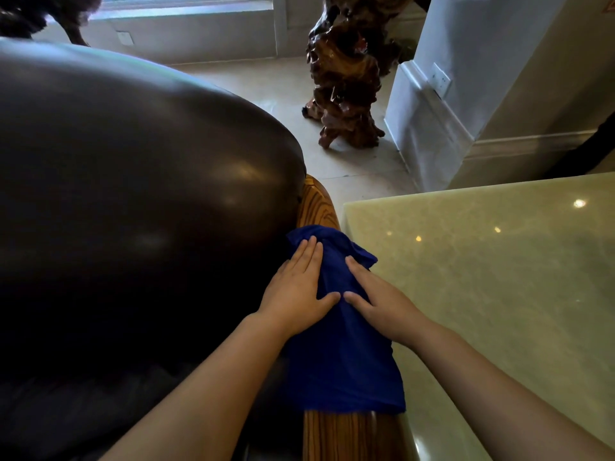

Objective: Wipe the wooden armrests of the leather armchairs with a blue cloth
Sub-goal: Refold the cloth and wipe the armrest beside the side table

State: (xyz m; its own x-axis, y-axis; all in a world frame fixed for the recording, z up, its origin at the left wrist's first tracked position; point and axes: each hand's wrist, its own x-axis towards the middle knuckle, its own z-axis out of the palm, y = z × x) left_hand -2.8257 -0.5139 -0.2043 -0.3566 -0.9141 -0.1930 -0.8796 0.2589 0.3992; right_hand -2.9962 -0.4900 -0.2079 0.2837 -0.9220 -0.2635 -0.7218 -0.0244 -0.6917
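The blue cloth is lying draped over the wooden armrest of the dark leather armchair, covering its middle stretch; bare striped wood is showing beyond the cloth at 12 o'clock and below it at 6 o'clock. Both hands are resting flat on top of the cloth, pinching nothing. The left hand is lying at the cloth's 9 o'clock side, fingers together and pointing toward 12 o'clock, thumb spread inward. The right hand is lying at the 3 o'clock side, its thumb tip nearly touching the left thumb. A glossy pale green stone tabletop is sitting just beside the armrest at 3 o'clock. A gnarled root carving is standing on the floor at 12 o'clock.
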